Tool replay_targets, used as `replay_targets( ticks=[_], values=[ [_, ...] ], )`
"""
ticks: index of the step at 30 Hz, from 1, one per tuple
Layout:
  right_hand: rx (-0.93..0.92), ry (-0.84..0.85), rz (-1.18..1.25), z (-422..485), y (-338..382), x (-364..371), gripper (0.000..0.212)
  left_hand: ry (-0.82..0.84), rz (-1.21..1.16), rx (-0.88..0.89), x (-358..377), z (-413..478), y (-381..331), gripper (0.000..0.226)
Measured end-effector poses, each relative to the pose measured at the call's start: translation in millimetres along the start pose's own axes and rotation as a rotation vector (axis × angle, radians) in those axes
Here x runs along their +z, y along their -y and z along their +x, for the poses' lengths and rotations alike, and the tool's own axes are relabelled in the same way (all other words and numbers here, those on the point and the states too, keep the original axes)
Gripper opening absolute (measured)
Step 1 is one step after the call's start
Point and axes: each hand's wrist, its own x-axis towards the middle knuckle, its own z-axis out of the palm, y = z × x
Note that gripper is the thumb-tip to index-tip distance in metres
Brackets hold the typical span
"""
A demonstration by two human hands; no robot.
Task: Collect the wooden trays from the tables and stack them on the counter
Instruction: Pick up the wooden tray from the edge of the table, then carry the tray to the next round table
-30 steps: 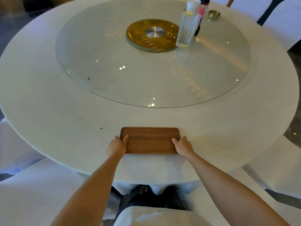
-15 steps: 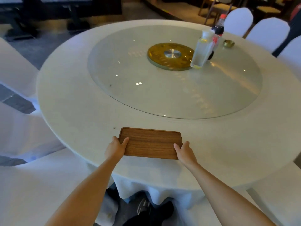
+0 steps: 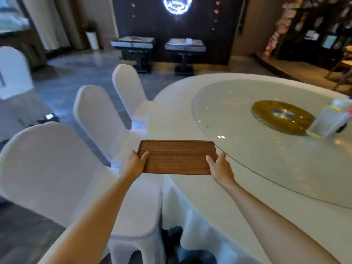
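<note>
A brown wooden tray (image 3: 177, 157) with a raised rim is held level in the air over the left edge of the round white table (image 3: 190, 119). My left hand (image 3: 134, 164) grips its left short side, thumb on top. My right hand (image 3: 219, 167) grips the right short side the same way. The tray carries nothing.
A glass turntable (image 3: 238, 140) with a gold hub (image 3: 282, 116) and a clear bottle (image 3: 327, 121) fills the table's middle. Three white-covered chairs (image 3: 57, 168) stand along the left. Two dark stands (image 3: 133, 44) stand by the far wall across open grey floor.
The tray has been lifted off the table with both hands on it. My view has swung left, so the table now lies to the right and the chairs and room show.
</note>
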Motion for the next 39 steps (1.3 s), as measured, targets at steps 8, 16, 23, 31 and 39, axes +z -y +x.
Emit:
replay_targets(
  ticks=[8,16,23,31,39],
  values=[
    [-0.228,0.182,0.001,-57.8,159.7,158.5,0.044,-0.218,-0.002,-0.206,-177.7,-6.3,159.5,0.041],
    [-0.385,0.414,0.104,-153.9,316.5,343.4,0.044,-0.412,-0.006,-0.442,-352.7,-30.5,336.5,0.051],
    [-0.555,0.597,0.072,-207.8,407.7,463.1,0.044,-0.583,-0.018,-0.614,-426.4,-52.1,451.2,0.05],
    [-0.617,0.705,0.036,-209.9,491.8,602.9,0.05,-0.657,0.002,-0.713,-487.1,5.8,558.4,0.051],
    [-0.61,0.712,0.052,-160.7,616.5,724.8,0.049,-0.647,-0.008,-0.703,-580.1,145.5,639.4,0.052]
  ],
)
